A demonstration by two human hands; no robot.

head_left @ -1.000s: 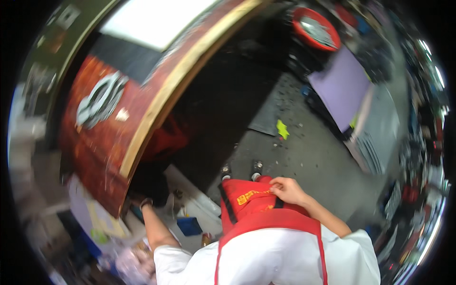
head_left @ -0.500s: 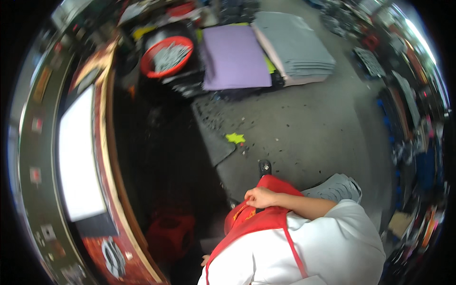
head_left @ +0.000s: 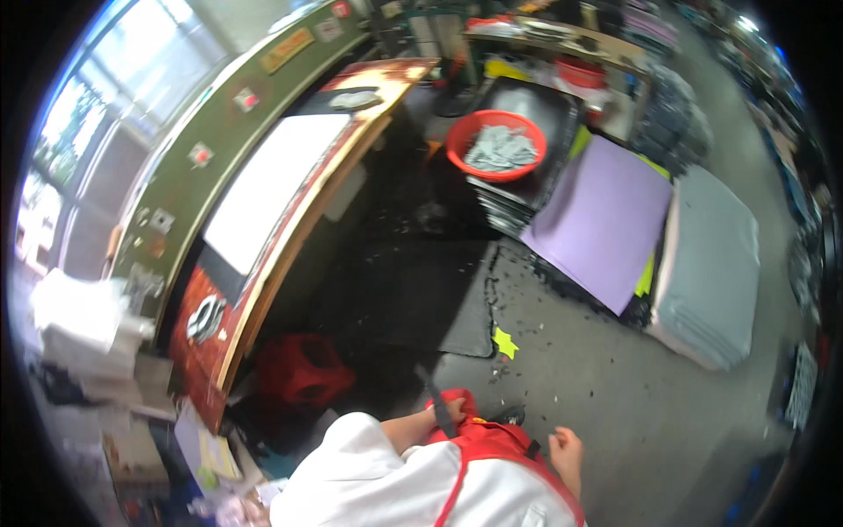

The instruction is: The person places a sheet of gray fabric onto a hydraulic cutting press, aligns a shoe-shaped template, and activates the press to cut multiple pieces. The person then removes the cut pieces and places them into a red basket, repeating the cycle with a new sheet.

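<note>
Against the frame from half a second ago: view has swung, with the purple sheet [head_left: 606, 215] and grey stack [head_left: 716, 263] now at upper right rather than top centre. The bench [head_left: 198, 382], upright along the left edge then, now slants from lower left to upper centre. The right hand [head_left: 566, 448] has left the apron [head_left: 496, 446], which it was touching; the left hand [head_left: 456, 410], mostly hidden then, now shows on the apron's front.

Apron: lower centre of frame, worn over a white shirt [head_left: 369, 465]. Visible red area foreshortened; long axis of that area runs from lower right to upper left, skirt end pointing toward the top. A dark strap [head_left: 442, 413] crosses it at the left wrist, tilted.

Left hand: fingers bent, resting against the red cloth; whether they grip cloth or strap cannot be told. Right hand: right of the apron and apart from it, over the floor [head_left: 571, 378]; fingers loosely curved, partly spread, grasping nothing visible.

Nearby: dark shoe [head_left: 509, 415] just above the apron; yellow star [head_left: 505, 343] flat on the floor, centre; red stool [head_left: 307, 364] left of the hands.
</note>
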